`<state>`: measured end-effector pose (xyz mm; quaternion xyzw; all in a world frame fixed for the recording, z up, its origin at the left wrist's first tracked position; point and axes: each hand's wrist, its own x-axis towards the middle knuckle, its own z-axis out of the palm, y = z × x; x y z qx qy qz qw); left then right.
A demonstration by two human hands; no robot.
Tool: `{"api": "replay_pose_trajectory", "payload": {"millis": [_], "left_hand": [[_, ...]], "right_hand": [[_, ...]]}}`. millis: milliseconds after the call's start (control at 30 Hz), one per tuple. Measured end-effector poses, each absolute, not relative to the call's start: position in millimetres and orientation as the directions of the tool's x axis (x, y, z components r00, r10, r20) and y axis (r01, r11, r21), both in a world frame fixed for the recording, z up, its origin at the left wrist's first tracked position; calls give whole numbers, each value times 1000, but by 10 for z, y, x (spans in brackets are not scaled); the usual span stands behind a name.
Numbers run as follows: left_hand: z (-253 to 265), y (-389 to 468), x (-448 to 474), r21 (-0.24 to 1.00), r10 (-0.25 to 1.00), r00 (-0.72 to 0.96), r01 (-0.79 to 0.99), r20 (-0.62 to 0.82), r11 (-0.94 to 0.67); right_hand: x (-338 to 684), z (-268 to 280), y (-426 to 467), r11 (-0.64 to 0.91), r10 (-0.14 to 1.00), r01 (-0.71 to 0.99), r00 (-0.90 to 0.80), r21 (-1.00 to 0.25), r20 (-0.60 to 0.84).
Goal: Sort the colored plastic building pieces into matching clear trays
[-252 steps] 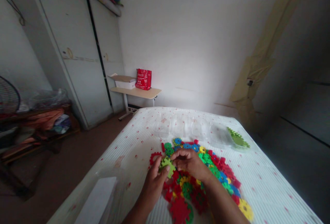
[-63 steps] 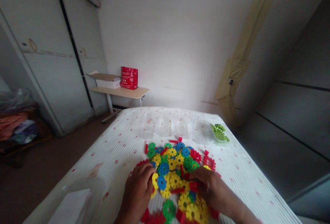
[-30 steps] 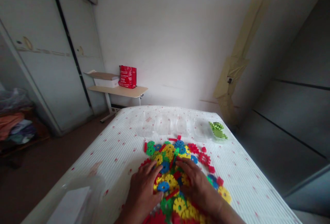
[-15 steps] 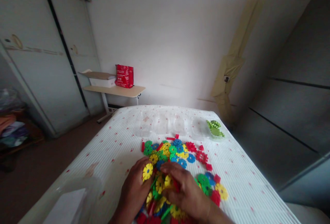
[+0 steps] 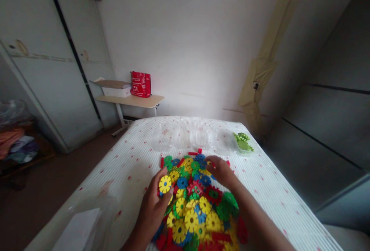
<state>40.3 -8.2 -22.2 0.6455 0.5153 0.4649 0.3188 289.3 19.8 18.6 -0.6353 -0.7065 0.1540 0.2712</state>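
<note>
A heap of notched plastic discs (image 5: 191, 221) in yellow, green, blue and red spreads over the near middle of the table, with red square and bar pieces among them. At its left edge, my left hand (image 5: 153, 201) is closed on a yellow notched disc (image 5: 165, 184), which faces me; other pieces lie just behind it, partly hidden by the thumb. My right hand (image 5: 221, 170) is over the far right part of the heap, its fingers bent down and apart by blue and yellow discs. I see nothing held in it.
Clear plastic containers (image 5: 182, 138) stand in a row across the far table; the right one holds green pieces (image 5: 243, 141). A clear tray with a white box (image 5: 77, 231) sits at the near left. Behind, a side table (image 5: 144, 102) carries a red bag (image 5: 140, 84).
My right hand has moved away from my left, forward and right over the heap, uncovering the discs in the middle. My left hand stays nearly in place with the yellow disc.
</note>
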Motion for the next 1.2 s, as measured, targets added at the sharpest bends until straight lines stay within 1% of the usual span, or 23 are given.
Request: {"api": "replay_pose_trajectory", "payload": {"millis": [100,200,267,367,433,533,600,633,700,800,900,1000,1067,1200], "left_hand": [[-189,-123,400,890,962,119,365,246,-273],[-185,-142,385,891,959,171,361,226,-274],[-204,-129,376,893,967,154,375,203,-248],[-263,-78,367,861,975,65,460,211,-217],[-310,-43,360,797,962,26,554,272,-240],[-357,-17,354,673,933,52,679,356,-294],[-357,-22,364,619,928,82,723,364,-307],[-349,-29,374,600,930,94,740,356,-304],[-325,-50,402,570,936,121,765,330,-300],[-292,-78,442,573,943,176,757,282,-313],[-289,-86,453,652,945,202,685,258,-325],[-310,-75,439,755,952,168,580,255,-305],[-324,-62,435,820,958,136,495,253,-287],[-317,-38,445,931,978,57,300,202,-210]], "right_hand": [[2783,137,263,103,990,912,-58,-397,125],[2676,104,286,80,995,944,-55,-320,85],[2632,99,288,107,993,943,-85,-316,83],[2611,97,293,149,989,917,-134,-370,67],[2604,90,299,143,990,904,-138,-402,43],[2569,85,292,132,991,923,-122,-361,50],[2522,99,269,136,990,936,-121,-324,66],[2493,110,251,146,989,935,-131,-324,68],[2430,134,206,184,983,912,-171,-366,67],[2348,149,138,262,963,819,-257,-510,81],[2309,135,88,276,947,674,-313,-685,74],[2296,129,51,208,933,515,-360,-832,11],[2271,152,22,181,914,412,-405,-893,-1],[2165,275,-65,161,837,182,-547,-970,37]]}}
